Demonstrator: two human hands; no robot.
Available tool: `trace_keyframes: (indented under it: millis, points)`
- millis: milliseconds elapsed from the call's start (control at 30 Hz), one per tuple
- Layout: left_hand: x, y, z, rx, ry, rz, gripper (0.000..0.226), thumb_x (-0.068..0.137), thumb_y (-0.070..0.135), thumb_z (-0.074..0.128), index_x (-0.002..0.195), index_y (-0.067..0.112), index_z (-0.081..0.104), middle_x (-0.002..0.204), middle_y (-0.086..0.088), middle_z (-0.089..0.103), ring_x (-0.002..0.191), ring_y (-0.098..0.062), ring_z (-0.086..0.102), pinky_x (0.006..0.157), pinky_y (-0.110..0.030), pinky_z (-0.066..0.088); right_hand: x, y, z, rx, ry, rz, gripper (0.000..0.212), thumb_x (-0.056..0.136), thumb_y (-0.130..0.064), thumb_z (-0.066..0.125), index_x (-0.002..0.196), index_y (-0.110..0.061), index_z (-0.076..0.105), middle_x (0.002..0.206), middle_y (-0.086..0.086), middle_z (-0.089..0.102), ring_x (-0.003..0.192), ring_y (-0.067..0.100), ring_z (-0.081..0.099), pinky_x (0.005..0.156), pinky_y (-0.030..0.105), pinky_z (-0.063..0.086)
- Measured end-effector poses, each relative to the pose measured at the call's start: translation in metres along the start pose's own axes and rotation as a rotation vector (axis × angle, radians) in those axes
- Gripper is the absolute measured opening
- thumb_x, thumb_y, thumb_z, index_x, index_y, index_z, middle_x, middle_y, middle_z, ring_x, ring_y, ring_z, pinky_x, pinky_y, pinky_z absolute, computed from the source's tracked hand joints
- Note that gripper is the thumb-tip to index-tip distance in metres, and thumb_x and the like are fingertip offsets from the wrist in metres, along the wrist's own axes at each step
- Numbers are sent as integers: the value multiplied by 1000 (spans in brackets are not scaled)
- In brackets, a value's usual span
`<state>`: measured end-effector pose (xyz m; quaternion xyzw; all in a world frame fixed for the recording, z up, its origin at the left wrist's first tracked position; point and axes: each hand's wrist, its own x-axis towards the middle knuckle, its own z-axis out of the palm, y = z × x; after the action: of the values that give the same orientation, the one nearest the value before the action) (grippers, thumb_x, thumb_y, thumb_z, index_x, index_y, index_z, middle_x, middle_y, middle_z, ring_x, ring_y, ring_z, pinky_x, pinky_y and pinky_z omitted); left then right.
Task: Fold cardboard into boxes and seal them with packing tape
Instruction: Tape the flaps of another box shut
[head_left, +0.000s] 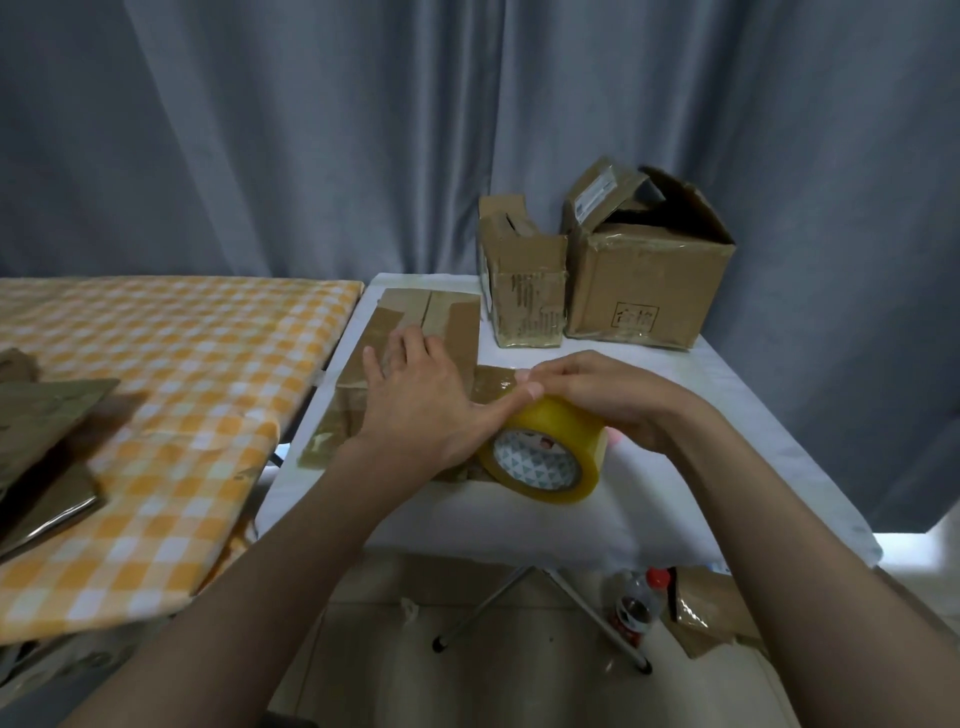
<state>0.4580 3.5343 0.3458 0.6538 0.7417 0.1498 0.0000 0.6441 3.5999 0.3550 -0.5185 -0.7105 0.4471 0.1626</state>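
Taping down a flat cardboard box (415, 322) on the white table (545, 519), tape roll (543, 452) right at its near corner.

Left hand (415, 395) lies spread, fingers straight, pressing the cardboard; right hand (602, 395) curls round the yellow roll, just right of the box. Box runs away from the person, so the strip looks set to cross it leftward. Two made-up boxes (597, 270) stand behind.

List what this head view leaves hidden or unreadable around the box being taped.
- Box seam and near face: covered by the left hand.
- Tape's free end: hidden between both hands; where it sticks cannot be told.
- Tape roll far side: behind the right hand.
- Printing on the small carton: too small and blurred.
- Inside of the large carton: dark behind its flaps.
- Flat cardboard: cut off by the left edge.
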Motion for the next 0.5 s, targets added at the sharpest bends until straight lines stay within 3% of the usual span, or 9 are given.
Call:
trace_keyframes:
  millis: [67,133,233,500]
  points:
    - [4,-9,-8,-53,-33,5,116,72,89,6,144,4,37,149,-17,33,141,-34,31,118,-56,19,-3,2,1,44,13,-11,32,91,-56,63,108,-31,75,114,1,72,106,23,68,96,49,55]
    - [7,-16,-13,-62,-48,7,94,87,78,18,144,6,39,145,-15,36,135,-32,36,115,-53,29,-7,3,-1,72,9,-21,26,94,-52,61,105,-34,76,113,0,72,105,22,69,96,50,56]
    - [7,-13,-9,42,-31,32,74,96,64,34,143,6,37,146,-14,33,136,-32,34,116,-52,27,-11,3,-3,95,12,-32,21,98,-45,58,103,-36,76,113,-2,71,105,21,68,96,50,56]
    - [1,-7,0,147,-22,75,71,95,54,41,145,5,28,150,-17,25,142,-34,24,119,-55,17,-25,3,-3,139,37,-24,23,100,-33,54,104,-33,76,116,-1,69,110,22,64,100,48,53]
